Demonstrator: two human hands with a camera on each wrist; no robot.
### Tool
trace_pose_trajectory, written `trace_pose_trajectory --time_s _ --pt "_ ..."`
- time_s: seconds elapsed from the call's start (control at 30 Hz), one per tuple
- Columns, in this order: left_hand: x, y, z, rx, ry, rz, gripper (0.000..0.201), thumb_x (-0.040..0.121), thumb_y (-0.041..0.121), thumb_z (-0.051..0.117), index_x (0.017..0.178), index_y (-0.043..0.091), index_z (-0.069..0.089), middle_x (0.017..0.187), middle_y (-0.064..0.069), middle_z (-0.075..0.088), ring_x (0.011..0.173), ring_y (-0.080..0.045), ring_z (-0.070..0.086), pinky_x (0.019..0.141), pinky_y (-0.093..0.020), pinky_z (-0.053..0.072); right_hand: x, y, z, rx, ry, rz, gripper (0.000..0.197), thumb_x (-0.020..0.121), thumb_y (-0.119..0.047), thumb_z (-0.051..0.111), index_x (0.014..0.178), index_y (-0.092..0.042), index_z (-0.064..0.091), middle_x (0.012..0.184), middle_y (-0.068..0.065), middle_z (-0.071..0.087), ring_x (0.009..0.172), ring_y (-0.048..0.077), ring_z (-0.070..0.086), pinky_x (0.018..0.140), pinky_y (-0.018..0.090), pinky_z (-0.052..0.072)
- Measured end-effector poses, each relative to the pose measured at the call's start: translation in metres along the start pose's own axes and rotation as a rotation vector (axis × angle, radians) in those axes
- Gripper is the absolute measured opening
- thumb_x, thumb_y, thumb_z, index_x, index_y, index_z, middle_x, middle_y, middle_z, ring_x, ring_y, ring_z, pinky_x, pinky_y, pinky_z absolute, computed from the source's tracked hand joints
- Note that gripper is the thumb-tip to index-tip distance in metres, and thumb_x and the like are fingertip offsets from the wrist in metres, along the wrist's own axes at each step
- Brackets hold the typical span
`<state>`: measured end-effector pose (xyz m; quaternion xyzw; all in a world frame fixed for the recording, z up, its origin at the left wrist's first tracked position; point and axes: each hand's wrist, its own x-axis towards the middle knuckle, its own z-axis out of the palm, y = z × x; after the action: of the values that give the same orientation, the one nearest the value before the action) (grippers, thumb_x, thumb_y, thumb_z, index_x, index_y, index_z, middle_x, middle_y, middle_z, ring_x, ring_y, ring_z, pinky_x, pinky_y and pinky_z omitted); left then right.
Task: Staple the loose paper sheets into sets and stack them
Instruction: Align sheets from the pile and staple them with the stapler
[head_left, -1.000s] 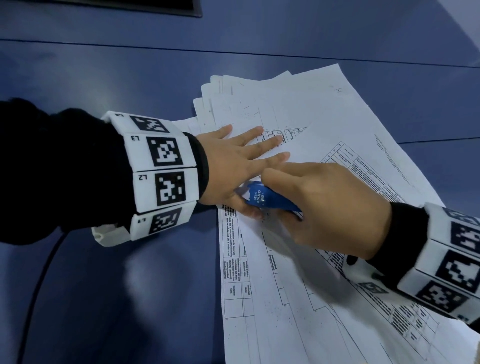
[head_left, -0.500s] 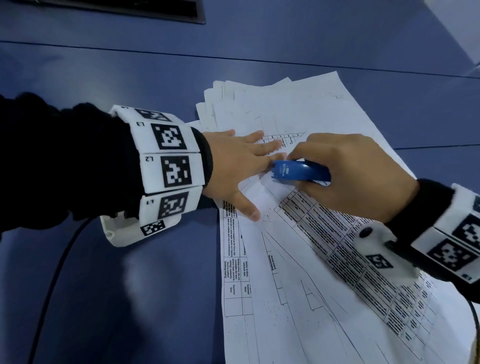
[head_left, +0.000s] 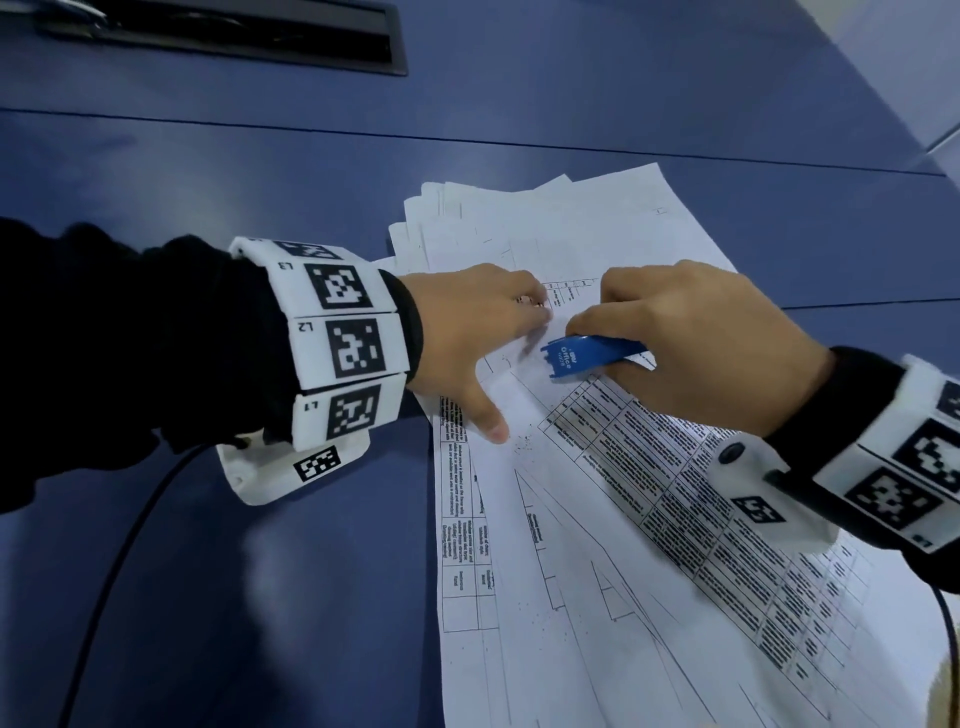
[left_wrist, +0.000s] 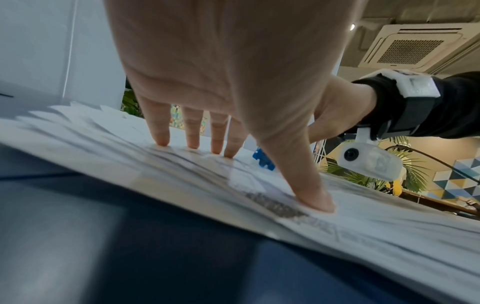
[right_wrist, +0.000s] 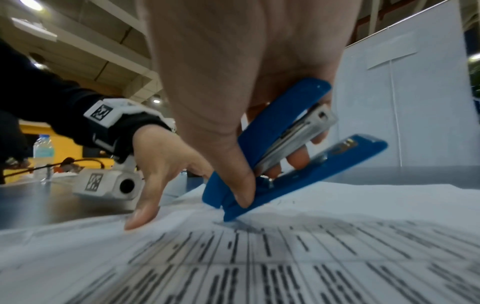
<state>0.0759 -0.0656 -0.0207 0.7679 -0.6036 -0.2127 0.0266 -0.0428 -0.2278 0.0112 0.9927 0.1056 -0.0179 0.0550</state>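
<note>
On the blue table (head_left: 260, 597) my left hand (head_left: 467, 338) presses flat fingers on the fanned paper sheets (head_left: 597, 597), while my right hand (head_left: 711, 353), just beside, grips the open stapler (head_left: 582, 356), its long axis pointing left.

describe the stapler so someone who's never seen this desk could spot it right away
On the blue table lies a fanned spread of printed paper sheets, with two hands over its upper part. The stapler is gripped in the right hand, beside the left hand, whose fingertips press the paper. It is the only bright blue plastic thing on the white sheets, with white lettering on top.
</note>
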Motion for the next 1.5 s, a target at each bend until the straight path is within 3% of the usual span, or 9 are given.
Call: trace_pose_trajectory --time_s 0.33,0.6,0.77,0.93,1.0,1.1,1.2,1.33,1.5 --pt "-0.003 0.001 0.002 -0.01 -0.005 -0.024 0.094 0.071 0.058 0.069 0.145 0.019 0.027 0.152 0.004 0.019 0.137 -0.013 0.024 0.112 -0.031 0.028 -0.003 0.012 0.008 0.284 0.073 0.045 0.021 0.071 -0.025 0.065 0.091 -0.023 0.071 0.071 -0.005 0.056 0.06 0.015 0.048 0.052 0.031 0.042" --pt "0.002 0.002 -0.004 -0.272 0.327 -0.068 0.025 0.084 0.032 0.065 0.108 0.026 0.063 0.127 0.002 0.048 0.116 -0.014 0.046 0.098 -0.022 0.033 -0.015 0.014 0.015 0.547 0.15 0.151 0.03 0.069 -0.015 0.082 0.095 -0.023 0.07 0.083 -0.005 0.067 0.071 0.013 0.059 0.064 0.032 0.05" --pt "0.004 0.003 -0.005 -0.237 0.287 -0.094 0.024 0.086 0.024 0.061 0.11 0.025 0.063 0.11 0.004 0.051 0.104 -0.013 0.05 0.09 -0.024 0.038 -0.02 0.019 0.012 0.433 0.205 0.234 0.025 0.071 -0.02 0.08 0.094 -0.021 0.07 0.08 -0.004 0.066 0.067 0.016 0.057 0.061 0.031 0.049" --pt "-0.014 0.009 -0.006 -0.149 0.196 -0.041 0.017 0.085 0.022 0.055 0.099 0.026 0.064 0.091 0.013 0.054 0.083 -0.007 0.049 0.078 -0.021 0.041 -0.019 0.028 0.017 0.276 0.047 0.357 0.027 0.074 -0.032 0.072 0.1 -0.022 0.069 0.082 -0.002 0.055 0.068 0.016 0.051 0.063 0.03 0.043" --pt "-0.025 0.019 -0.002 -0.065 0.12 0.047 0.02 0.089 0.026 0.049 0.105 0.027 0.062 0.1 0.012 0.052 0.092 -0.007 0.048 0.085 -0.023 0.041 -0.016 0.027 0.015 0.218 -0.034 0.378 0.04 0.075 -0.043 0.068 0.109 -0.022 0.065 0.09 -0.003 0.052 0.076 0.017 0.052 0.068 0.031 0.045" --pt "-0.04 0.034 0.008 0.054 0.054 0.193 0.03 0.094 0.032 0.037 0.114 0.025 0.058 0.118 0.012 0.049 0.109 -0.009 0.046 0.089 -0.024 0.041 -0.013 0.024 0.013 0.046 -0.112 0.396 0.062 0.073 -0.059 0.056 0.124 -0.023 0.055 0.11 -0.002 0.05 0.104 0.021 0.048 0.1 0.048 0.033" --pt "-0.05 0.038 0.014 0.058 -0.05 0.206 0.036 0.097 0.031 0.038 0.132 0.027 0.046 0.139 0.016 0.035 0.125 -0.005 0.035 0.1 -0.028 0.039 -0.011 0.019 0.013 0.046 0.033 0.35 0.059 0.075 -0.049 0.066 0.126 -0.022 0.055 0.115 0.001 0.051 0.114 0.024 0.045 0.108 0.06 0.01" --pt "-0.052 0.027 0.014 0.097 -0.047 0.163 0.036 0.098 0.034 0.036 0.133 0.029 0.045 0.144 0.023 0.027 0.128 -0.002 0.033 0.1 -0.025 0.038 -0.007 0.01 0.02 0.085 0.228 0.098 0.025 0.079 -0.024 0.066 0.104 -0.017 0.067 0.101 0.004 0.058 0.098 0.024 0.053 0.105 0.057 0.024" --pt "-0.041 0.01 0.008 -0.033 0.103 -0.008 0.022 0.093 0.032 0.046 0.105 0.027 0.063 0.111 0.016 0.051 0.1 -0.005 0.051 0.086 -0.022 0.042 0.002 0.002 0.025 0.163 0.144 -0.136 0.013 0.075 -0.019 0.064 0.083 -0.017 0.074 0.074 -0.002 0.063 0.071 0.023 0.06 0.099 0.046 0.032"
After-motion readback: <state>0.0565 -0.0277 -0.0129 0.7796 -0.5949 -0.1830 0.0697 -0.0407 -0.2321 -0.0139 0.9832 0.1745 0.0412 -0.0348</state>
